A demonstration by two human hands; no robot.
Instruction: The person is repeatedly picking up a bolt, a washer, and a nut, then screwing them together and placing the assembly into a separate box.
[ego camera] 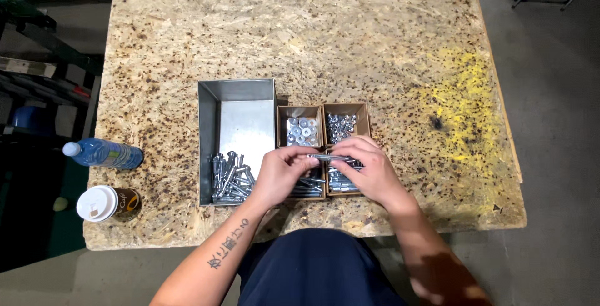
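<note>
We take the metal tray (245, 113) as our landmark: a rectangular steel bin on the chipboard table (375, 43), with a heap of assembled bolts (230, 181) piled at its near end. Just right of the tray stand four small cardboard boxes in a block; the far pair hold washers (301, 130) and nuts (340, 126), the near pair hold loose bolts and sleeves, mostly hidden under our hands.

Our left hand (282, 175) and right hand (369, 171) meet above the near boxes, just right of the tray. Both are closed on one long silver bolt (328, 156), held level between the fingertips, the left pinching one end and the right curled round the other. We judge it is held low over the boxes so any dropped part falls back among its kind.

Well left of the tray, at the table's edge, lie a blue water bottle (103, 153) on its side and a lidded coffee cup (107, 203), kept apart from the metal parts
</note>
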